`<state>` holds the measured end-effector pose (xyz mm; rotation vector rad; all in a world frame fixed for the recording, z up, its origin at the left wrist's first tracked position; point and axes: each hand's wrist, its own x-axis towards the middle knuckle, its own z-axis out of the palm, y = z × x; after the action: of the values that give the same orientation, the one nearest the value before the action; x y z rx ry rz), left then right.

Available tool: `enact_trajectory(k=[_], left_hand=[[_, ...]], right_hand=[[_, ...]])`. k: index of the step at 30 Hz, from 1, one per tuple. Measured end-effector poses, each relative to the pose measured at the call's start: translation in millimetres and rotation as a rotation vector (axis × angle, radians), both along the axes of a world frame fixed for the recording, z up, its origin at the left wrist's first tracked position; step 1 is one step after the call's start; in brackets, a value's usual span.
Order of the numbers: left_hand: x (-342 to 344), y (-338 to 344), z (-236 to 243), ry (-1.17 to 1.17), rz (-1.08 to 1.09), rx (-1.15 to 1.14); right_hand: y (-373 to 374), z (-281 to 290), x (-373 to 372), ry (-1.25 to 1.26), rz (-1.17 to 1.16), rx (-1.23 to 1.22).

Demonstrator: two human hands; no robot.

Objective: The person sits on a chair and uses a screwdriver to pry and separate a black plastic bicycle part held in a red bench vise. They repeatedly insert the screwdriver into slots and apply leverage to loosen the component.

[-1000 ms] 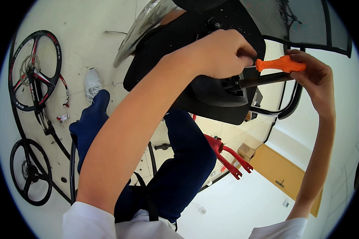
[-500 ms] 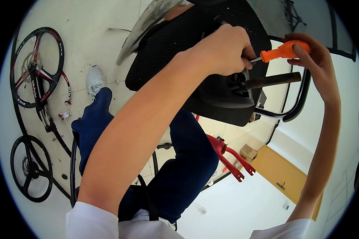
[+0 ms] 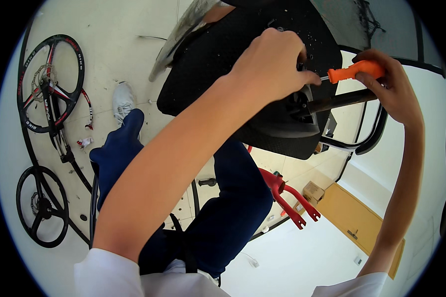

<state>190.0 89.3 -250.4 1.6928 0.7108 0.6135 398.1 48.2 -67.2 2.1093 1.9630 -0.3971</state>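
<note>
My right hand [image 3: 392,88] grips the orange handle of a screwdriver [image 3: 356,72], held roughly level. Its thin metal shaft points left, toward the fingertips of my left hand [image 3: 276,63]. Those fingers are bent together over a black plastic housing [image 3: 282,119]; something small and dark shows between them, too hidden to name. A dark metal tube [image 3: 343,100] sticks out of the housing to the right, below the screwdriver. Underneath lies a broad black textured board [image 3: 203,74] sprinkled with small pale specks. Where the screwdriver's tip meets anything, my left fingers hide it.
Black spoked wheels [image 3: 49,84] with a fork lie at the left, a smaller black wheel [image 3: 42,208] below them. A red fork [image 3: 287,193] is beyond my knee, near a cardboard box [image 3: 312,192]. A black curved tube frame [image 3: 369,141] runs at the right.
My left hand has shifted slightly left and up, its thumb now stretched out further toward the screwdriver shaft. The screwdriver has moved a little right and down. The whole view has shifted slightly.
</note>
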Motion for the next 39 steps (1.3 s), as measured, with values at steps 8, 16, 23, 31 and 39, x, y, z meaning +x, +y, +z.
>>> enact_trajectory(k=[8, 16, 23, 31, 39], left_hand=[[-53, -56, 29, 0.526, -0.153, -0.530], [-50, -59, 0, 0.148, 0.117, -0.524], [-45, -24, 13, 0.029, 0.153, -0.327], [-33, -25, -5, 0.096, 0.148, -0.453], [-27, -18, 9, 0.115, 0.103, -0.575]], right_hand=[[0, 5, -15, 0.143, 0.055, -0.072], [-21, 42, -36, 0.001, -0.075, -0.023], [-79, 49, -79, 0.155, -0.355, -0.156], [-176, 12, -17, 0.590, -0.679, 0.315], [-253, -161, -1, 0.316, -0.863, 0.614]])
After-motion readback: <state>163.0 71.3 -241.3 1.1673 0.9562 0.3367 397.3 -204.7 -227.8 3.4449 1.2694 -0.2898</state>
